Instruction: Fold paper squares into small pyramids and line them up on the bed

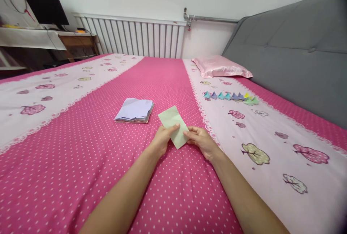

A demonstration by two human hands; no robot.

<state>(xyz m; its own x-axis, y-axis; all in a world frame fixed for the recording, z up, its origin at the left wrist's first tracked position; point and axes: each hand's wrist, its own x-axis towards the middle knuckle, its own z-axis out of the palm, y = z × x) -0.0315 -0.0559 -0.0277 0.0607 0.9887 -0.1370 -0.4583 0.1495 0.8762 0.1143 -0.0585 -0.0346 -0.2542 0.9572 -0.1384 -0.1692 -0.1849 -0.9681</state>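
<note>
A pale green sheet of paper [171, 117] is held up between both hands over the pink bedspread, tilted, its long sides running from upper left to lower right. My left hand [162, 139] grips its lower left edge, thumb on top and the fingers hidden behind. On the other side my right hand [201, 139] pinches the right edge between thumb and fingers. To the left of the hands lies a stack of square paper [135, 109] with a lilac sheet on top.
Several small folded paper pieces [227, 96] in blue, purple, yellow and green stand in a row at right. Behind them are a pink pillow [219, 66] and a grey headboard [292, 46]. A white radiator [135, 37] lines the wall; a monitor [46, 9] stands on a desk.
</note>
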